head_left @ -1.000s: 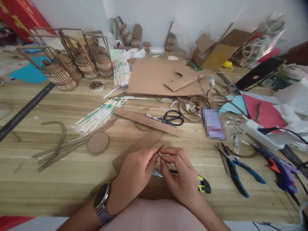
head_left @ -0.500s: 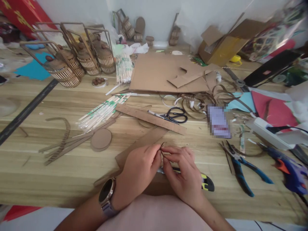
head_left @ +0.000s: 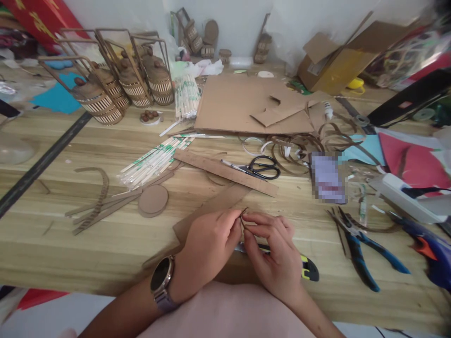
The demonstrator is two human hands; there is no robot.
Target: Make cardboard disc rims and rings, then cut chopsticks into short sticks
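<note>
"Where is the thin brown strip point(head_left: 244, 211)?"
"Between the fingertips, above the table point(head_left: 197, 300), close in front of the body."
"And the hands?"
"Both are pinched on it — the left hand point(head_left: 209, 249) with thumb and forefinger together, the right hand point(head_left: 276, 253) with thumb and fingertips closed from the other side."
"Which way does it point?"
"One short end pokes forward, leaning a little right; the lower part runs back toward the right fingertips. Fingers hide much of it, so I can't tell its full length."
"What's beneath?"
"A utility knife point(head_left: 310, 269) — partly covered by the right hand, handle to the right, blade leftward. A flat cardboard strip point(head_left: 211, 210) lies just beyond the left hand."
</note>
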